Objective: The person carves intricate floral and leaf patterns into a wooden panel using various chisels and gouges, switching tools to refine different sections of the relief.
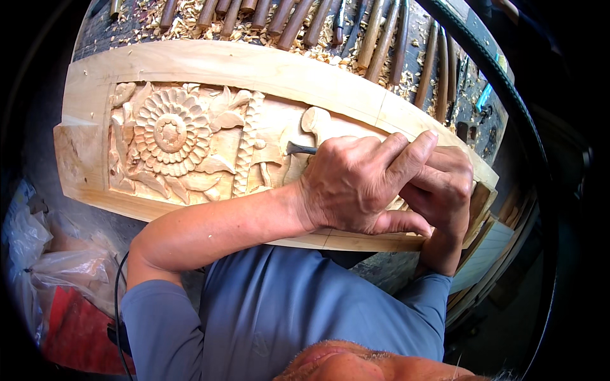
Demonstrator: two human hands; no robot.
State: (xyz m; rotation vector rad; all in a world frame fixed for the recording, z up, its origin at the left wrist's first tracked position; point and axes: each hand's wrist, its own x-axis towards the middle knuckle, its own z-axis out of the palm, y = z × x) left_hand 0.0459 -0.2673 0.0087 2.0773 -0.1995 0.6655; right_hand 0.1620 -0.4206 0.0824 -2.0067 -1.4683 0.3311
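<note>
Desk: dark surface seen past the panel's far edge, strewn with pale wood shavings
Carved panel: pale wood, directly before the person; serves as landmark; long axis runs left to right, with the right end nearer the person
Tool handles: a row of wooden grips on the desk beyond the panel's far edge, most lying roughly crosswise to the panel's length
Plastic bag: clear, crumpled, off the panel's near left corner
Left hand: over the panel's right half, back upward, thumb apart from the fingers; the chisel shaft runs in beneath it, and whether these fingers close on it cannot be told
Right hand: partly behind the left, near the panel's right end; fingers curled, what they hold hidden
Flower: many-petalled relief in the panel's left part
Rope-like strip: relief crossing the panel between flower and chisel
Chisel: blade near the panel's middle, contact with the wood uncertain; handle hidden by the hands
Chisel hazard: in my judgement, excess push or a loose hold could let the edge skid and nick the strip; cutting against the grain could split thin relief
Chisel direction: blade end points toward the panel's left end; long axis nearly follows the panel's length
</note>
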